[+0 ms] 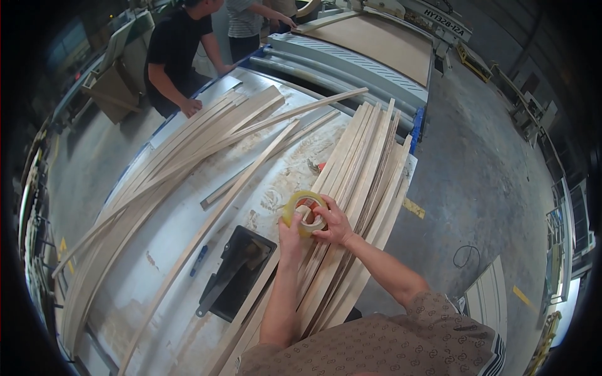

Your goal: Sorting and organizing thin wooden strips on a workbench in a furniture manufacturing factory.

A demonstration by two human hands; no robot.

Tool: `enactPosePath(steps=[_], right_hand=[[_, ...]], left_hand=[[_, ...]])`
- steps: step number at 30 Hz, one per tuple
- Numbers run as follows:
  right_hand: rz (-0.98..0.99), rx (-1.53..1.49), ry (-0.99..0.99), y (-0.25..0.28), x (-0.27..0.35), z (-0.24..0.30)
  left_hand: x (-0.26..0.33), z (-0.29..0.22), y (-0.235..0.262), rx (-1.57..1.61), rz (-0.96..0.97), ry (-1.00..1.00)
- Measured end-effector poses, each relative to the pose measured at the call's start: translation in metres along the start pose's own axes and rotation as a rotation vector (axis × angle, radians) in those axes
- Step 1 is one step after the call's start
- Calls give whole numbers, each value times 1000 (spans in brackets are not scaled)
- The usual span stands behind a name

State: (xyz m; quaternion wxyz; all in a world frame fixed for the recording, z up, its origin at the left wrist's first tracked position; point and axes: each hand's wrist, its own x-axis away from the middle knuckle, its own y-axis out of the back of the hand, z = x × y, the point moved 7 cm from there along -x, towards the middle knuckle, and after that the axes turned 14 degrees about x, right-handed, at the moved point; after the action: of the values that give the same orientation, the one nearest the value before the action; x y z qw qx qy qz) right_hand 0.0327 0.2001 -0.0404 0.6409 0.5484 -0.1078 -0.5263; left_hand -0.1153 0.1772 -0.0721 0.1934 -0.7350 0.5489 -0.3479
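A roll of clear yellowish packing tape [289,212] is held between both hands, above a stack of long wooden strips [351,150]. My left hand [290,233] grips its lower left side, the thumb near the core. On the right side, my right hand [335,223] has its fingers closed round the rim, some of them by the core. The tape's free end cannot be made out. Beneath my forearms the strips run on toward my body.
More wooden strips [169,156] lie along the table's left side. A black tray [235,276] and a blue pen [199,261] rest on the metal tabletop. A red-handled tool [318,167] sits beside the stack. Across the table a person in black [179,53] leans on its edge, near a roller conveyor [320,72].
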Motion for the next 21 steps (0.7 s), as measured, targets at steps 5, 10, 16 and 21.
enactPosePath(steps=[5, 10, 16, 21], right_hand=[[-5, -4, 3, 1, -1, 1], [-19, -10, 11, 1, 0, 1], [-2, -12, -4, -1, 0, 0], [-6, -8, -6, 0, 0, -1]], left_hand=[[-1, 0, 3, -25, -3, -2], [0, -1, 0, -19, -2, 0], [-1, 1, 3, -28, -15, -2], [1, -1, -1, -27, -1, 5]])
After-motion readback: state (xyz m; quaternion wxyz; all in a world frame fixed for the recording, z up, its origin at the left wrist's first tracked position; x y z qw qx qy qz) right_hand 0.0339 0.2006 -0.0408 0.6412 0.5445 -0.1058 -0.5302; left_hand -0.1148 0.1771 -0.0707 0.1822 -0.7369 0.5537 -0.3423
